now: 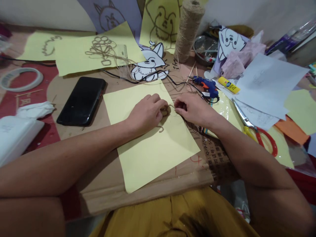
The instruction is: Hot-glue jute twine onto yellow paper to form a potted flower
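A pale yellow sheet of paper [150, 161] lies aslant on the cardboard-covered table in front of me. My left hand [146, 115] rests on it, fingers curled down over a loop of brown twine [165, 112]. From there the twine runs across to my right hand [194, 108], whose thumb and fingers are pinched together on it near the sheet's right edge. Just below my left fingers, a short hooked piece of twine [161, 129] lies on the paper. Both fingertips partly hide the twine.
A black phone [81, 100] and a tape roll [21, 79] lie to the left. Behind are a twine spool [189, 29], a fox cutout [150, 62] and yellow sheets [74, 56]. On the right are a blue glue gun [207, 86], glue stick [228, 85] and scissors [253, 126].
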`<action>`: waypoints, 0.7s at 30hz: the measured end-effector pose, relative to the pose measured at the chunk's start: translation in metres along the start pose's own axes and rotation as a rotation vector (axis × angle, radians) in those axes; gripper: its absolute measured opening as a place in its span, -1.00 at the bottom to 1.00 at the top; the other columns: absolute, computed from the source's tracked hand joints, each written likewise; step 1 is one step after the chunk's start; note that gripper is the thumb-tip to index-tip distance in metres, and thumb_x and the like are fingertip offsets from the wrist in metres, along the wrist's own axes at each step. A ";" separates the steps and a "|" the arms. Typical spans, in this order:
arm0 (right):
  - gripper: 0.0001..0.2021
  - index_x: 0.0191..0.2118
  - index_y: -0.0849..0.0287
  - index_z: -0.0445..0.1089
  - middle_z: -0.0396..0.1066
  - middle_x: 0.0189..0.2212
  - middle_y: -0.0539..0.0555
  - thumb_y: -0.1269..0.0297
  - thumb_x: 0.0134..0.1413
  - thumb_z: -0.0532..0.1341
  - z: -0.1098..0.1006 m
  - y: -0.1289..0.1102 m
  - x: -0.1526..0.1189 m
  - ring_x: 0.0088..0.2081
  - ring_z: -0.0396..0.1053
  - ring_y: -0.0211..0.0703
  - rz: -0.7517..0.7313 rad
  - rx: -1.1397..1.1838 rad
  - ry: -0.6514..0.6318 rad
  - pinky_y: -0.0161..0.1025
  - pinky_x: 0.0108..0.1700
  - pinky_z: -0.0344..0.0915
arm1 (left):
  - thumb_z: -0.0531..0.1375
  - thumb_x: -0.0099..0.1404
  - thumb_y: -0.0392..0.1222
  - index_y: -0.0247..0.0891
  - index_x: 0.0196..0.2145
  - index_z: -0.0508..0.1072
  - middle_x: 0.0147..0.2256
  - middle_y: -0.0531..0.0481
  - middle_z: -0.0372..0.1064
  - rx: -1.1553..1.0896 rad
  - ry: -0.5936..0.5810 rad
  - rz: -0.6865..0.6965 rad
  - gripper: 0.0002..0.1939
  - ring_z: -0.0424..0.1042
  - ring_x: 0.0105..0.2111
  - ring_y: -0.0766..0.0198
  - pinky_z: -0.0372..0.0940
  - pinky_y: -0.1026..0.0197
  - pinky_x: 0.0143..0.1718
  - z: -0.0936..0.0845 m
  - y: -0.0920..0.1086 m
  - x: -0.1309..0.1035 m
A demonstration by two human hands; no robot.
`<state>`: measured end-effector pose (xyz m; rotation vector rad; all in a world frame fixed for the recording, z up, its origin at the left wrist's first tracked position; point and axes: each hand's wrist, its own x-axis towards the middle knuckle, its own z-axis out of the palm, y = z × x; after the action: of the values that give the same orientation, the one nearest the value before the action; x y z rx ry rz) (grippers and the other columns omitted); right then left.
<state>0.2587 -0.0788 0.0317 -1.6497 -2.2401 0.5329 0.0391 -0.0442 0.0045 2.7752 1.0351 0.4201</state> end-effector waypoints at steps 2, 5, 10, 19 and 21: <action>-0.95 -0.29 0.15 0.46 0.50 -0.34 0.07 0.42 0.17 0.32 0.001 0.000 -0.001 -0.29 0.39 -0.09 0.027 0.002 -0.016 -0.15 -0.24 0.23 | 0.08 0.37 -0.43 -0.32 0.01 0.61 -0.10 -0.25 0.50 -0.014 0.005 -0.001 -0.62 0.45 -0.11 -0.06 0.40 -0.01 -0.10 0.000 -0.001 0.000; -0.91 -0.30 0.13 0.43 0.49 -0.36 0.04 0.44 0.15 0.33 0.001 0.001 -0.001 -0.28 0.39 -0.09 0.033 0.000 -0.014 -0.16 -0.23 0.22 | 0.09 0.37 -0.43 -0.33 0.01 0.62 -0.11 -0.25 0.50 -0.027 0.013 0.000 -0.62 0.45 -0.11 -0.05 0.40 -0.01 -0.09 0.001 -0.001 -0.001; -0.85 -0.29 0.11 0.45 0.54 -0.34 0.07 0.53 0.13 0.23 0.002 0.001 -0.002 -0.29 0.42 -0.06 0.051 -0.017 0.021 -0.14 -0.23 0.23 | 0.10 0.38 -0.43 -0.26 0.08 0.61 -0.13 -0.23 0.49 -0.003 0.026 0.022 -0.57 0.43 -0.17 -0.01 0.37 0.01 -0.16 0.002 -0.001 -0.001; -0.82 -0.25 0.15 0.50 0.58 -0.27 0.12 0.52 0.18 0.18 0.006 0.002 -0.001 -0.21 0.46 -0.02 0.027 -0.130 0.088 -0.13 -0.14 0.26 | 0.12 0.38 -0.41 -0.22 0.10 0.65 -0.13 -0.21 0.47 0.014 0.003 0.030 -0.56 0.43 -0.17 -0.02 0.37 0.01 -0.15 0.002 -0.001 -0.001; -0.82 -0.26 0.14 0.50 0.58 -0.26 0.12 0.51 0.18 0.17 0.007 0.001 -0.001 -0.18 0.47 0.00 0.029 -0.139 0.090 -0.12 -0.11 0.27 | 0.12 0.38 -0.41 -0.22 0.11 0.64 -0.12 -0.21 0.48 0.020 -0.012 0.030 -0.55 0.43 -0.17 -0.03 0.37 -0.01 -0.13 0.002 -0.001 0.000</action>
<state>0.2574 -0.0805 0.0251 -1.7390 -2.2357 0.3087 0.0386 -0.0436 0.0024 2.8104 1.0019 0.3991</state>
